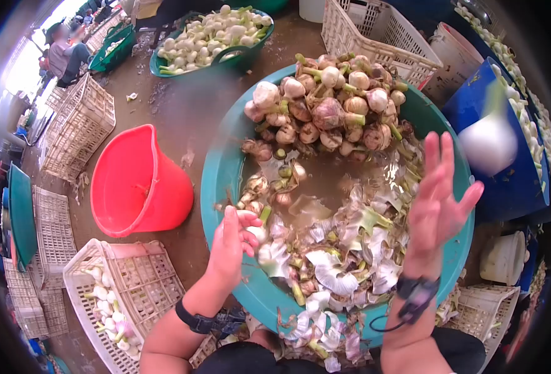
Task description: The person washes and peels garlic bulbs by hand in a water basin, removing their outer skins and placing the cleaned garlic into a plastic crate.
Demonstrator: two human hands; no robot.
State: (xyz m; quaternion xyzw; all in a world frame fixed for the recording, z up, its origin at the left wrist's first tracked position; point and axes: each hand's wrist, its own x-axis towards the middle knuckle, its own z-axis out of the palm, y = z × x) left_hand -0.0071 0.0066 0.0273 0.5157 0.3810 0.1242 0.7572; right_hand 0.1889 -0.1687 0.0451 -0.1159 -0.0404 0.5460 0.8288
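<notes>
My right hand (436,209) is open, fingers stretched upward and spread, over the right side of a green tub (216,168). A clean white garlic bulb (488,144) with a green stem hangs in the air beyond it, blurred and apart from the fingers. Over the tub's left rim, my left hand (230,246) has its fingers curled; what they hold, if anything, is unclear. A whitish bulb (258,234) shows by its fingertips. Unpeeled garlic bulbs (328,115) are heaped at the tub's far side. Loose garlic skins (334,271) and murky water (328,181) fill the nearer part.
A red bucket (175,193) stands left of the tub, near a white crate (141,268) with peeled garlic. At the right is a blue container (506,187). Behind are a green basin (269,38) of white bulbs and another crate (406,47). A person (63,56) sits far left.
</notes>
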